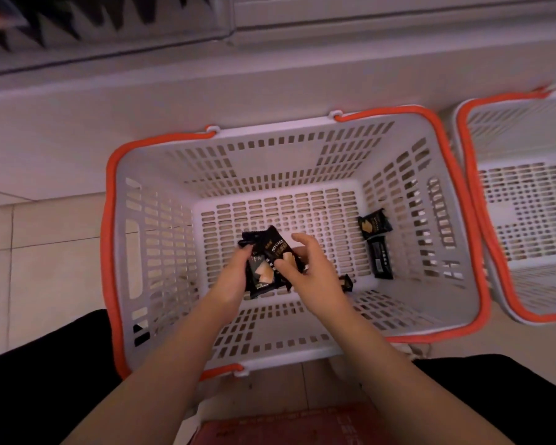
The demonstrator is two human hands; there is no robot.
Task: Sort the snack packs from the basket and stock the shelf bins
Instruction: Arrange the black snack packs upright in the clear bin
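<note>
Hiding one pack's (346, 283) body, right hand (305, 271) pinches black packs (270, 258).

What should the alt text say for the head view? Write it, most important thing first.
Both hands, left hand and right hand, hold a bunch of black snack packs low inside a grey basket with orange handles. Two more packs lie by its right wall, one behind the right wrist. A second basket stands to the right.

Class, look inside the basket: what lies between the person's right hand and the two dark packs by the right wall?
In the head view, only bare slotted basket floor separates the right hand from the two packs.
</note>
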